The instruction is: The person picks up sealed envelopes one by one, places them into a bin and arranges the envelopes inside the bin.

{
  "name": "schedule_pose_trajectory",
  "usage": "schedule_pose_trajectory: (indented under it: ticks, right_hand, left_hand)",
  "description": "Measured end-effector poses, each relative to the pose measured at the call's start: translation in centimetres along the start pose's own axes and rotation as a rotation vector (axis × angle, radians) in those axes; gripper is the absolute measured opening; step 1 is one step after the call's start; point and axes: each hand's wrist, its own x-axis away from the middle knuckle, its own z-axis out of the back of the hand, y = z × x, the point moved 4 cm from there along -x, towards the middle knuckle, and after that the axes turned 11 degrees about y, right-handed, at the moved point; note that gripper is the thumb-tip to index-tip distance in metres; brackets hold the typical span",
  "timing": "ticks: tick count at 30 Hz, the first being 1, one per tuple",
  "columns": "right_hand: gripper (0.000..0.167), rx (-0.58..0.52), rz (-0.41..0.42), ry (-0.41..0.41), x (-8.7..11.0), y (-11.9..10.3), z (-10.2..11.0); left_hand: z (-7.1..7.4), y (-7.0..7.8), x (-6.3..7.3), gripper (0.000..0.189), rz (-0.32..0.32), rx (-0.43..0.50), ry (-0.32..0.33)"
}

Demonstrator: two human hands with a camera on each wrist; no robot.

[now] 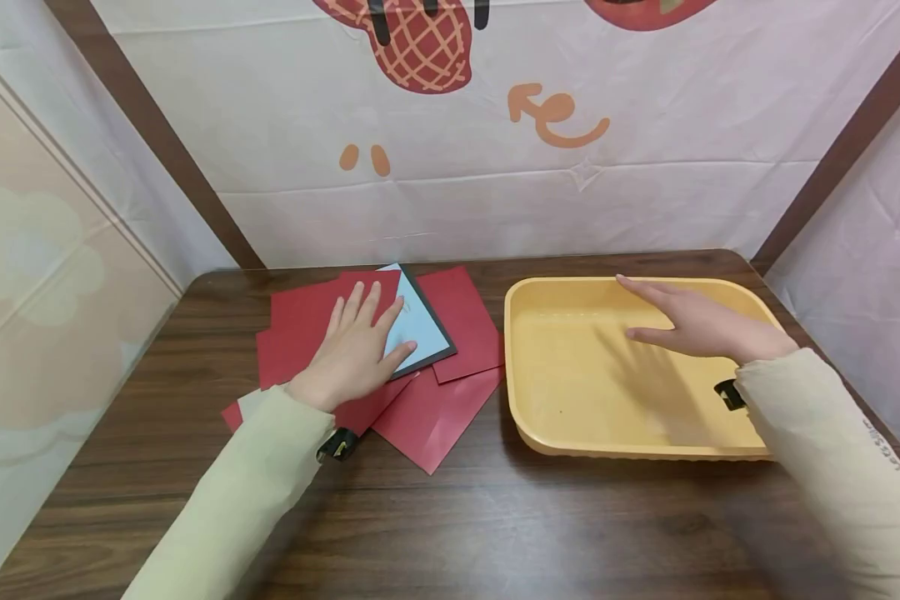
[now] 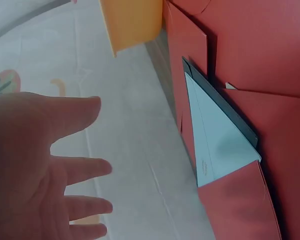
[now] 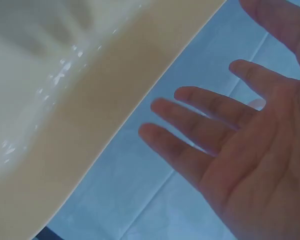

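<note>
My left hand hovers over a loose pile of red envelopes on the left of the table, fingers spread and holding nothing. Among the envelopes lies a light blue sheet with a dark border, partly covered by a red piece; in the left wrist view the blue sheet shows beside the hand. Over the right part of a yellow plastic bin is my right hand, its fingers extended and nothing in them. It casts a shadow on the bin's floor. The right wrist view has the bin's pale wall beside the fingers.
Both things rest on a dark brown wooden table, the bin close to the right of the envelopes. Behind the table hangs a white printed cloth. A white corner pokes out at the pile's left edge.
</note>
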Motion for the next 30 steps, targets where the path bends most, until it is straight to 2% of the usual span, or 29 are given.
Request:
schedule_pose_trajectory:
  ticks: [7, 17, 24, 30]
  right_hand:
    - [0.075, 0.027, 0.012, 0.004, 1.0, 0.5, 0.3]
    - [0.075, 0.094, 0.013, 0.082, 2.2, 2.0, 1.4]
    - [0.077, 0.081, -0.061, 0.074, 3.5, 4.0, 1.6]
    - [0.079, 0.107, -0.101, 0.089, 4.5, 5.2, 1.9]
  left_hand:
    - [0.1, 0.5, 1.0, 0.061, -0.031, -0.039, 0.003]
    - [-0.2, -0.3, 2.3, 0.057, 0.016, -0.045, -0.048]
    - [-1.0, -1.3, 3.3, 0.056, 0.044, -0.022, -0.062]
    - [-1.2, -1.7, 3.4, 0.056, 0.050, -0.028, -0.055]
